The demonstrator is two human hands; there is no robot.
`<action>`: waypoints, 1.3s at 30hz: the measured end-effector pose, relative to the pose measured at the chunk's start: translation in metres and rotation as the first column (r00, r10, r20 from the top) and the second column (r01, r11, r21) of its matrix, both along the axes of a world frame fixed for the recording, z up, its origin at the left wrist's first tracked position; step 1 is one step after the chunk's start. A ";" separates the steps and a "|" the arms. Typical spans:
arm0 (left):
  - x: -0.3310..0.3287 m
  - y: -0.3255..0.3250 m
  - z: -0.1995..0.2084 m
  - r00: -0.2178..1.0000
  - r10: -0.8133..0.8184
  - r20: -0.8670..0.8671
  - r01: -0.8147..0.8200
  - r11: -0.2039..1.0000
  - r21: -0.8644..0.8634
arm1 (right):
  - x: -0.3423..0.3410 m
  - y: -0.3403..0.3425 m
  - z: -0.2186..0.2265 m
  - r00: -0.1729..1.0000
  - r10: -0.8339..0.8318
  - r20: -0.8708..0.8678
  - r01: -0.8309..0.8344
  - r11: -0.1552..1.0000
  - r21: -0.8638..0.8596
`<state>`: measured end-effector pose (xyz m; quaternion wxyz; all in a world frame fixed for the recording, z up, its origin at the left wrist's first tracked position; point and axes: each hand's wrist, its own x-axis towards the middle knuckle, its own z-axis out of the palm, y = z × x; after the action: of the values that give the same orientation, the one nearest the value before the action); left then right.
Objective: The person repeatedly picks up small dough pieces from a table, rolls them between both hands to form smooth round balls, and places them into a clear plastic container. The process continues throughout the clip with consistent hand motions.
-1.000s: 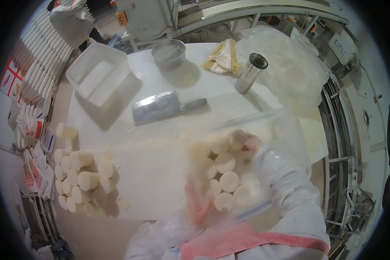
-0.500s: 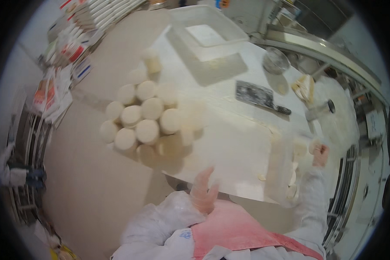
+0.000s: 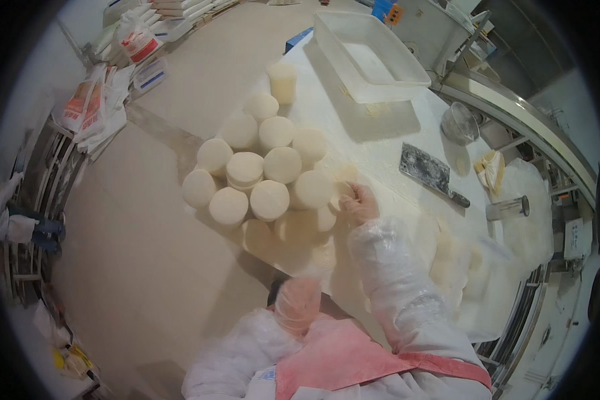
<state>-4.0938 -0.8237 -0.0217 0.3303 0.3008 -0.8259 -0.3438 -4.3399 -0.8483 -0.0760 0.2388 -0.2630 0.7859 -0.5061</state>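
Note:
Several stacks of round, pale dough wrappers [image 3: 245, 170] stand close together on the white table [image 3: 387, 193], at its left side. Beside the right-hand stacks, my right hand [image 3: 361, 207] pinches a pale round dough wrapper [image 3: 341, 196], partly hidden by the fingers. Close to the pink apron, my left hand [image 3: 298, 300] hangs near the table's front edge, away from the stacks; motion smears its fingers. Clear plastic sleeves cover both forearms.
A floury cleaver [image 3: 425, 165] lies right of centre, with a clear bowl [image 3: 460, 124] beyond it. At the back stands a translucent bin [image 3: 407, 70]. A see-through tray [image 3: 490, 293] is at the right front, and a clear cylinder [image 3: 508, 209] lies at right.
My right hand has swung left from the tray to the stacks, carrying a dough wrapper. The left hand has dropped slightly toward the apron. The whole view has shifted.

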 end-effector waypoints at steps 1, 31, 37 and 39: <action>-0.006 -0.012 -0.001 0.995 -0.072 0.072 0.078 0.994 -0.079 | -0.002 0.002 -0.004 0.966 0.028 -0.258 -0.001 0.995 0.104; -0.039 -0.003 -0.024 0.787 0.556 -0.267 0.369 -0.078 0.926 | 0.058 0.046 0.038 0.975 0.170 0.144 -0.178 0.983 0.041; -0.004 -0.008 -0.043 0.822 0.442 -0.358 0.417 -0.040 0.908 | 0.038 -0.004 0.019 0.928 0.204 -0.312 -0.129 0.961 0.244; 0.004 -0.009 -0.044 0.810 0.324 -0.488 0.505 0.036 0.862 | 0.038 -0.003 0.024 0.744 0.245 -0.621 -0.180 0.970 0.166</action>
<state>-4.0901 -0.8325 -0.0654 0.2325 0.2646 -0.2243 -0.9087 -4.3017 -0.8513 -0.0521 0.0265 -0.4950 0.8080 -0.3184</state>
